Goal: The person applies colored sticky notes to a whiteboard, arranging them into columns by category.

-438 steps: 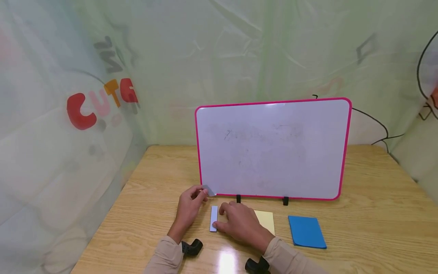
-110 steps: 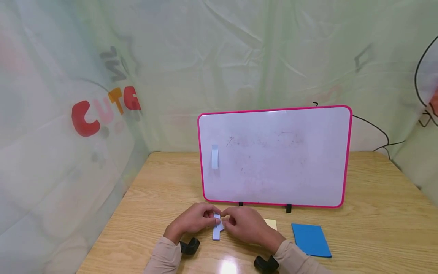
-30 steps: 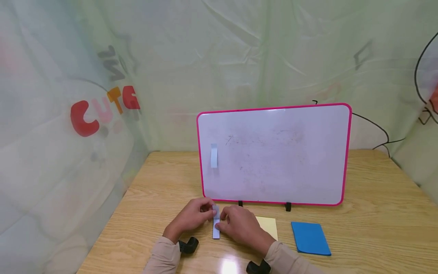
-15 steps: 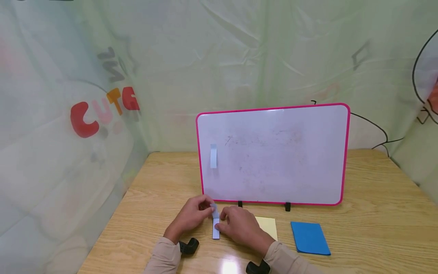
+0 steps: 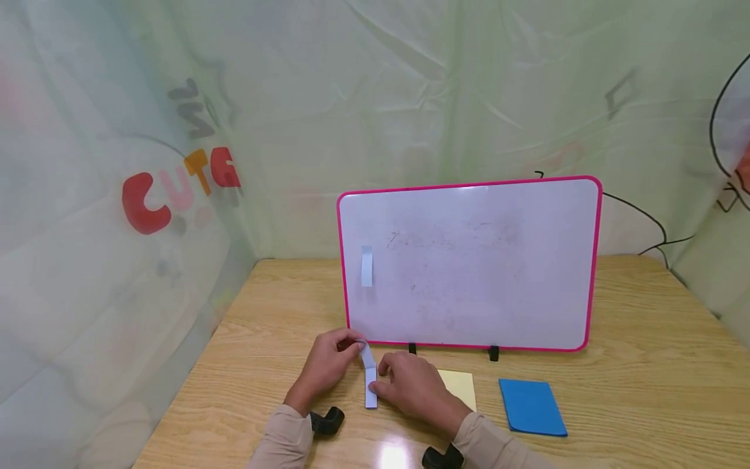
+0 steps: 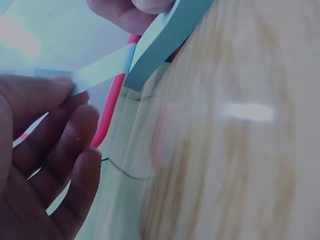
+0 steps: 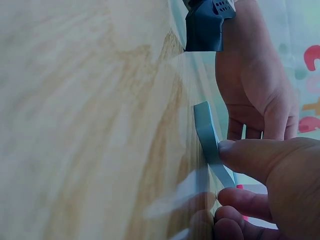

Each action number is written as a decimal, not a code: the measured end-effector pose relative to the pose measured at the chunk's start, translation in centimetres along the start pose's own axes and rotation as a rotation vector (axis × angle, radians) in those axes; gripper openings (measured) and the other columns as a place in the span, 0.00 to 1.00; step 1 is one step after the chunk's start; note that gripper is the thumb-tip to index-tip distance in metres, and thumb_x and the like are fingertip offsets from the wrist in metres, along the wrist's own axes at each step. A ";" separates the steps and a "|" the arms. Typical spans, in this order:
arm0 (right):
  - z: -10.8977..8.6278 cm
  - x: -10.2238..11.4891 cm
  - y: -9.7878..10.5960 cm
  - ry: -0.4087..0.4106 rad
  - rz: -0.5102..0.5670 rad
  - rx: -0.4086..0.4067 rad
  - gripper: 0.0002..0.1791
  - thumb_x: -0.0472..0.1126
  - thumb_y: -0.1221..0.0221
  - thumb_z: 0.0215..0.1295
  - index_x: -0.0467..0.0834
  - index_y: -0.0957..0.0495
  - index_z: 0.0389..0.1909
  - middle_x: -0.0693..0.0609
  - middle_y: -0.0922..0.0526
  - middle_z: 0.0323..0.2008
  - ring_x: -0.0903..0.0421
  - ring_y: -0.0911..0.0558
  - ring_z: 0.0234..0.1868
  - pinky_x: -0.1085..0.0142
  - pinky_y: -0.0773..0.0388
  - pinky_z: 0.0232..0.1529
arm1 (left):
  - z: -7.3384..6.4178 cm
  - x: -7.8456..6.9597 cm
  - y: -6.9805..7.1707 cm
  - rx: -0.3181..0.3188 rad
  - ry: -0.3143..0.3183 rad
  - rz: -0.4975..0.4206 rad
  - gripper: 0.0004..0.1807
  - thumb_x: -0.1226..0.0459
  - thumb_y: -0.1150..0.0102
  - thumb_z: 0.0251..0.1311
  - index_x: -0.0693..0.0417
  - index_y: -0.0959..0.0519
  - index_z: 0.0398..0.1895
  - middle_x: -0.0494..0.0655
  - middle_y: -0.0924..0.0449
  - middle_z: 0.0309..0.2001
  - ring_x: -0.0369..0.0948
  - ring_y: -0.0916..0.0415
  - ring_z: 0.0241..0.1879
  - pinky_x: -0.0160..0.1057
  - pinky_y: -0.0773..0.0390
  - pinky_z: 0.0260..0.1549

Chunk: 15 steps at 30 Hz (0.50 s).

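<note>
A slim light-blue pad of sticky notes (image 5: pixel 371 393) lies on the table in front of the whiteboard. Its top sheet (image 5: pixel 368 355) is lifted at the far end and bends up off the pad. My left hand (image 5: pixel 325 362) pinches that raised end between thumb and fingers; the left wrist view shows the strip (image 6: pixel 102 70) stretched from the pad (image 6: pixel 170 40) to the fingertips. My right hand (image 5: pixel 413 385) holds the pad down, its thumb (image 7: pixel 245 154) against the pad in the right wrist view. One blue strip (image 5: pixel 366 266) hangs on the whiteboard's left side.
The pink-framed whiteboard (image 5: pixel 469 267) stands upright on black feet (image 5: pixel 494 354) behind my hands. A yellow sticky note pad (image 5: pixel 459 389) is partly hidden by my right hand. Farther right lies a blue square pad (image 5: pixel 532 407). Wood tabletop (image 5: pixel 263 326) extends left.
Over the last second my left hand has drawn the top sheet up and away toward the whiteboard, lifting more of it. The right hand stays on the pad. Earlier, a strip appeared on the whiteboard.
</note>
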State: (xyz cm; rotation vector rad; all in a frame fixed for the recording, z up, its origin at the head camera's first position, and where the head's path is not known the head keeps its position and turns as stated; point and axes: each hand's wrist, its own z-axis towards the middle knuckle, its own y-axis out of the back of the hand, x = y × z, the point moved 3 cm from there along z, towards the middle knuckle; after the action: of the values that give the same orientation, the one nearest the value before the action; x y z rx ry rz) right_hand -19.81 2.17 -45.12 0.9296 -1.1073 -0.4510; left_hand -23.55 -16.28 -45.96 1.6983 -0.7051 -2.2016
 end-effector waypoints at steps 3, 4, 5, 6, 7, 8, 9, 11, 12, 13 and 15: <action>0.0 0.0 0.0 0.003 -0.002 -0.004 0.12 0.51 0.28 0.55 0.49 0.19 0.28 0.58 0.22 0.29 0.64 0.27 0.27 0.65 0.29 0.25 | 0.1 0.0 0.0 -0.038 -0.007 -0.008 0.04 0.64 0.36 0.66 0.50 0.13 0.40 0.37 0.16 0.35 0.38 0.22 0.38 0.36 0.22 0.41; 0.0 0.0 0.0 0.003 -0.004 -0.004 0.12 0.51 0.28 0.55 0.49 0.19 0.28 0.59 0.22 0.29 0.64 0.27 0.27 0.65 0.29 0.25 | 0.1 -0.1 0.1 -0.051 -0.009 -0.014 0.04 0.64 0.36 0.66 0.50 0.13 0.39 0.37 0.16 0.35 0.38 0.22 0.38 0.36 0.22 0.41; 0.0 0.0 0.0 0.003 -0.004 -0.003 0.13 0.51 0.28 0.55 0.49 0.19 0.28 0.58 0.22 0.29 0.64 0.27 0.27 0.65 0.29 0.25 | 0.1 -0.1 0.1 -0.065 -0.014 -0.019 0.04 0.65 0.36 0.65 0.51 0.13 0.39 0.38 0.16 0.35 0.38 0.22 0.37 0.36 0.22 0.41; 0.0 0.0 0.0 0.004 -0.005 -0.003 0.13 0.52 0.28 0.55 0.49 0.19 0.28 0.59 0.22 0.29 0.64 0.27 0.27 0.65 0.29 0.25 | 0.1 -0.1 0.1 -0.081 -0.019 -0.024 0.04 0.65 0.35 0.65 0.51 0.13 0.39 0.38 0.16 0.35 0.38 0.22 0.37 0.35 0.22 0.40; 0.0 0.0 0.0 0.003 -0.006 -0.002 0.13 0.52 0.28 0.55 0.49 0.19 0.28 0.59 0.22 0.29 0.64 0.27 0.27 0.65 0.29 0.25 | 0.1 -0.1 0.1 -0.096 -0.026 -0.024 0.03 0.66 0.35 0.65 0.52 0.13 0.38 0.38 0.16 0.35 0.38 0.23 0.37 0.35 0.22 0.40; 0.0 0.0 0.0 0.001 -0.007 0.000 0.13 0.52 0.28 0.55 0.49 0.19 0.28 0.59 0.22 0.29 0.64 0.27 0.27 0.65 0.29 0.25 | 0.1 -0.1 0.1 -0.110 -0.034 -0.021 0.03 0.66 0.35 0.65 0.52 0.13 0.38 0.39 0.16 0.35 0.37 0.23 0.36 0.35 0.22 0.39; 0.0 0.0 0.0 -0.001 -0.006 0.004 0.13 0.52 0.28 0.55 0.49 0.19 0.29 0.59 0.23 0.28 0.64 0.27 0.27 0.65 0.30 0.25 | 0.1 -0.1 0.2 -0.125 -0.036 -0.021 0.03 0.67 0.35 0.64 0.53 0.13 0.38 0.39 0.16 0.35 0.37 0.23 0.36 0.35 0.22 0.38; 0.0 0.0 0.0 -0.003 -0.005 0.005 0.13 0.52 0.28 0.55 0.49 0.19 0.29 0.59 0.23 0.27 0.64 0.27 0.27 0.65 0.30 0.25 | 0.1 -0.1 0.3 -0.153 -0.035 -0.020 0.03 0.67 0.35 0.64 0.53 0.13 0.37 0.40 0.16 0.35 0.37 0.24 0.35 0.34 0.22 0.36; 0.0 0.0 0.0 -0.004 -0.004 0.006 0.13 0.52 0.28 0.55 0.49 0.20 0.29 0.60 0.24 0.27 0.64 0.28 0.26 0.65 0.30 0.25 | 0.1 -0.1 0.3 -0.168 -0.032 -0.024 0.03 0.68 0.35 0.64 0.53 0.13 0.37 0.41 0.16 0.35 0.38 0.24 0.35 0.34 0.23 0.35; 0.0 0.0 0.0 -0.006 -0.005 0.008 0.13 0.52 0.28 0.55 0.49 0.20 0.29 0.60 0.25 0.26 0.64 0.28 0.26 0.65 0.30 0.24 | 0.1 -0.1 0.4 -0.183 -0.026 -0.034 0.04 0.68 0.35 0.64 0.54 0.13 0.37 0.42 0.17 0.35 0.38 0.24 0.34 0.34 0.23 0.34; 0.0 -0.1 -0.1 -0.007 -0.005 0.008 0.13 0.52 0.29 0.55 0.49 0.20 0.29 0.60 0.25 0.26 0.64 0.28 0.26 0.65 0.31 0.24 | 0.2 0.0 0.5 -0.213 -0.006 -0.063 0.04 0.68 0.36 0.64 0.53 0.13 0.38 0.42 0.16 0.35 0.38 0.24 0.34 0.33 0.22 0.33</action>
State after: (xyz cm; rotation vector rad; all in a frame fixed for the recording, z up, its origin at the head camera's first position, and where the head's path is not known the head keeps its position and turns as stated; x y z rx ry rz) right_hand -19.82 2.17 -45.21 0.9388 -1.1140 -0.4544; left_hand -23.76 -16.69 -45.67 1.6272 -0.4061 -2.2346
